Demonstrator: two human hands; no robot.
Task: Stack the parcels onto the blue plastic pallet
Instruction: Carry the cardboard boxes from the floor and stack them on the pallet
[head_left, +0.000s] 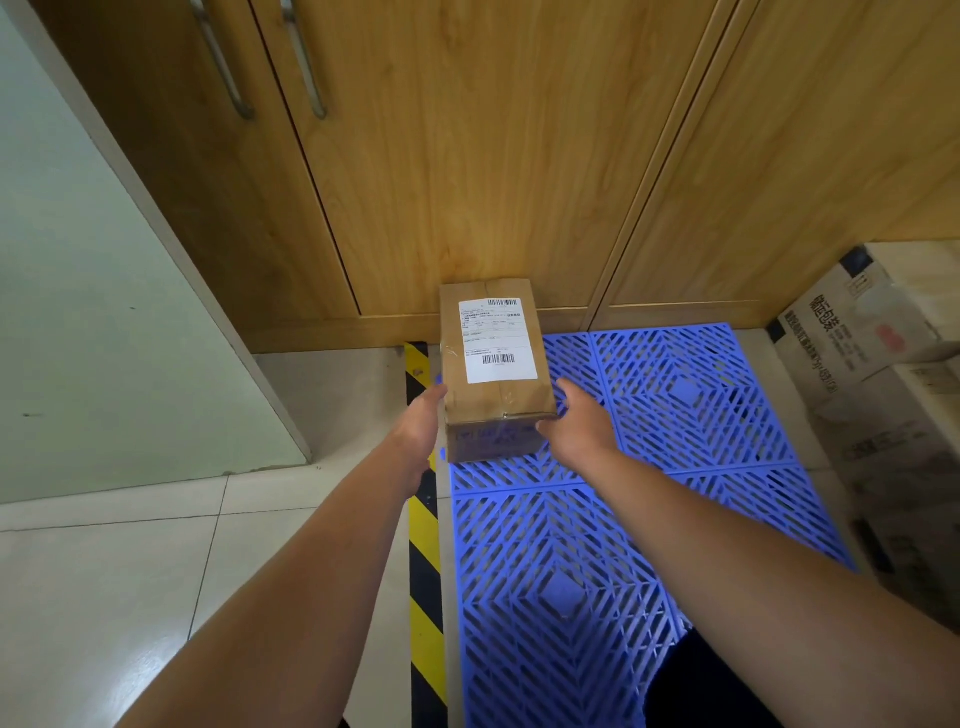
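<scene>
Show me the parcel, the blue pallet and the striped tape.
parcel (496, 348): head view, its white label.
blue pallet (563, 592): head view, a near panel's solid centre.
striped tape (426, 561): head view, midway along it.

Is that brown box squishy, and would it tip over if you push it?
Probably stiff: the box has crisp, taped cardboard edges. It is low and long, so it would likely slide, not tip.

One parcel (493, 358), one blue pallet (701, 415), two hands (420, 421) (584, 423) and two door handles (223, 62) (305, 62).

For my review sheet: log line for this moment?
parcel: far-left pallet corner | left hand: on left side | right hand: on right side
</scene>
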